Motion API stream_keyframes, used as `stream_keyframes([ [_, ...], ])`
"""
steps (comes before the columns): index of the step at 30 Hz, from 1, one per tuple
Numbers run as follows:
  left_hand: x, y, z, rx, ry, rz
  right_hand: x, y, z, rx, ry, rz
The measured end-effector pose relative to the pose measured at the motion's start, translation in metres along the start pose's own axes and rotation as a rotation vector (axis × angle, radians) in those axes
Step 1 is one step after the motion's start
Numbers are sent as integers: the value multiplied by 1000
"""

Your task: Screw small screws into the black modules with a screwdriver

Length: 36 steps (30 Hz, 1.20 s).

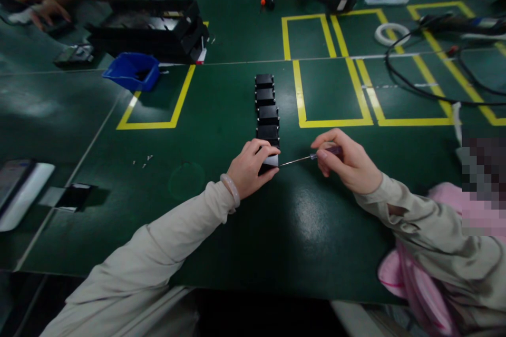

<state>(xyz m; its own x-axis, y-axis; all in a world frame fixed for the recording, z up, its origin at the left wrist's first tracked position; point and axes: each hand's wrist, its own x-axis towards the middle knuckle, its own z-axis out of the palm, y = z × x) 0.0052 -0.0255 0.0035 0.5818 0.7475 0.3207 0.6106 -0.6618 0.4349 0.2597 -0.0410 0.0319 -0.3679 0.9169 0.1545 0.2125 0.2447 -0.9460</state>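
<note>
My left hand (pixel 251 165) is closed around a small black block (pixel 270 160) with a pale top, at the near end of a row of several similar black blocks (pixel 268 114). These blocks have small shiny fittings at their sides. In my right hand (pixel 351 162) is a thin screwdriver (pixel 294 161), its dark handle gripped between thumb and fingers. The screwdriver's tip points left and meets the right side of the held block. What exactly the tip touches is too small to make out.
Several tiny screws (pixel 148 158) lie on the green table left of my hand. Beyond them stand a blue bin (pixel 132 71) and stacked black trays (pixel 148 31). A black cable (pixel 415 84) and a white tape roll (pixel 392 35) lie far right. Another person's hand (pixel 51 10) is at far left.
</note>
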Motion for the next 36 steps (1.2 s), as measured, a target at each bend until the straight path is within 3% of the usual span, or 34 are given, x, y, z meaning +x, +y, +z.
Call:
stream_keyframes([
  [8,0,0,0,4,2,14,0,0,1,2,-18,32],
  [21,0,0,0,4,4,8,0,1,-1,-54,-27,-71],
  [36,0,0,1,4,5,12,-1,3,-1,54,-11,19],
])
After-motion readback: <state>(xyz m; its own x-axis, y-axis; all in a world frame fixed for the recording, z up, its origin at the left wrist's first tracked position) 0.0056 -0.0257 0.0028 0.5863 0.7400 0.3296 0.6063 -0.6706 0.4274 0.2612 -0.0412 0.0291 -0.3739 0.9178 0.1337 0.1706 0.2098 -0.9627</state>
